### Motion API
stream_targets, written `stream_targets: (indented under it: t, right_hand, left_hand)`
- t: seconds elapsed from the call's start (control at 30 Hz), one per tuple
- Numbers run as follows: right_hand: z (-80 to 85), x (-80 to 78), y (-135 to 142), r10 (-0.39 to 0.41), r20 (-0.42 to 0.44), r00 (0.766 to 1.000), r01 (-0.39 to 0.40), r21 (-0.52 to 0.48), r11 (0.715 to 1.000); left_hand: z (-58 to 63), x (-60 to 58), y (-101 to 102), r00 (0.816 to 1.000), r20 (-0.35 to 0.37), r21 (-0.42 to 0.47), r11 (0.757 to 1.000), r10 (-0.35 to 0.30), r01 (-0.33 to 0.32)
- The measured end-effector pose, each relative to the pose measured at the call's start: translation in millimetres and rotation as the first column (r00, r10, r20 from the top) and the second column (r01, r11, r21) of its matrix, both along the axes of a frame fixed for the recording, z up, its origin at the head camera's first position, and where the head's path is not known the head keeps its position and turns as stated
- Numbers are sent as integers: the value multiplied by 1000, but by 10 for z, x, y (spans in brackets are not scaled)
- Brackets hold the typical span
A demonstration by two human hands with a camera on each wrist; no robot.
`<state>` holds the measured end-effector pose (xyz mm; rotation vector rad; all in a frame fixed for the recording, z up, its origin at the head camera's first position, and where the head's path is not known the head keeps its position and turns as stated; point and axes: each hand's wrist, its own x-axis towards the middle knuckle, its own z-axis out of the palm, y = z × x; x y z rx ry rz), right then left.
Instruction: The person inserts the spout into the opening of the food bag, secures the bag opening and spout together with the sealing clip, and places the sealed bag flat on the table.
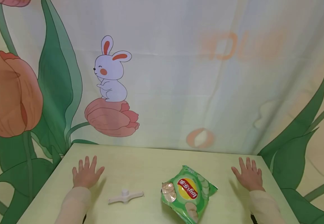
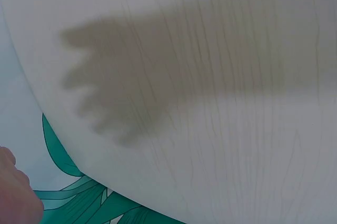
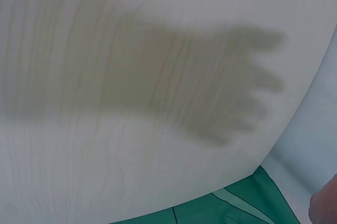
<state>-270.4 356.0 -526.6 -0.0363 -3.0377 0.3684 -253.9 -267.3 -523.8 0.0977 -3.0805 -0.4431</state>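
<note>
In the head view my left hand point(image 1: 85, 175) is held over the left part of the table, its fingers spread and nothing in them. On the other side my right hand point(image 1: 249, 175) hovers in the same way, fingers spread, also holding nothing. Between them lies a green Lay's chip bag point(image 1: 188, 194), tilted on the table and nearer the right hand. To its left, nearest the left hand, is a small white plastic piece point(image 1: 125, 196) with two thin arms and a round knob in the middle. The wrist views show each hand's shadow on the tabletop.
The pale wood-grain table point(image 1: 139, 165) has its back edge against a hanging cloth point(image 1: 164, 77) printed with a rabbit, tulips and green leaves. More leaf print borders the table's left and right edges.
</note>
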Motion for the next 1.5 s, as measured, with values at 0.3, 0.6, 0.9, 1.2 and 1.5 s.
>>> stream_targets:
  t: [0.3,0.6,0.9,1.2,1.5]
  right_hand:
    - [5,-18,-37,15,-22,1000,-15,9,1000]
    - [11,-2,-46,27,-24,999,-27,8,1000]
    - [1,23,-32,52,-36,998,-51,32,998]
    - [12,87,-79,91,-86,992,-89,31,996]
    - [-15,87,-127,113,-40,993,-111,43,993]
  left_hand:
    - [-26,-28,23,1000,-11,-17,1000,-19,19]
    - [-49,-42,98,999,-17,-12,999,-46,46]
    - [-63,-20,201,993,-63,-32,995,-99,97]
    - [-106,26,254,986,-90,-47,990,-140,136]
    - [-159,93,283,980,-102,-67,984,-173,167]
